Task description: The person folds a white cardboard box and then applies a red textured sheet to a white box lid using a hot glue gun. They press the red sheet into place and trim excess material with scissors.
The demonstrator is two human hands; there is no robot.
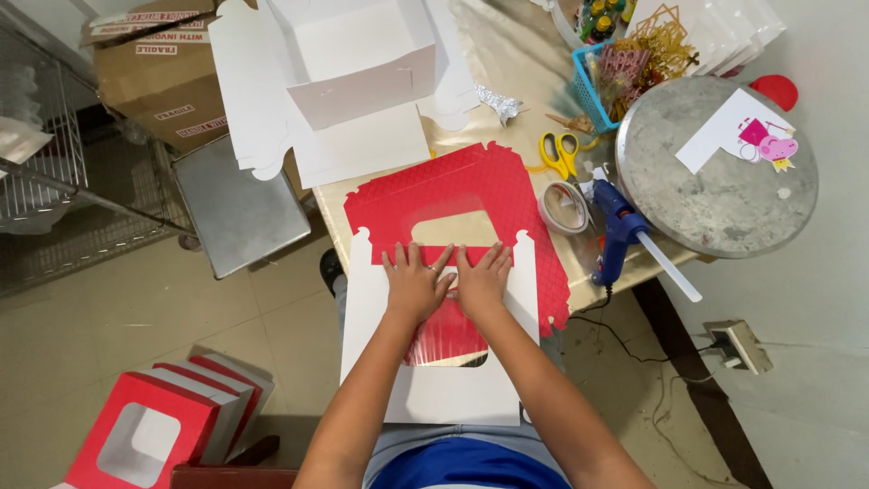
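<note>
Left hand [415, 283]: flat, palm down, fingers spread a little, pressing on the white box blank [441, 380].
Right hand [482, 279]: flat beside it, fingers slightly apart, thumbs nearly touching; grips nothing.
White box blank: under both palms, window cut-out just below the wrists.
Red box blank [471, 186]: beneath the white one, reaching past the fingertips.
Glue gun [620, 226]: right of the fingers, beside the tape roll [565, 206].
Scissors [559, 152]: beyond the fingertips, to the right.
</note>
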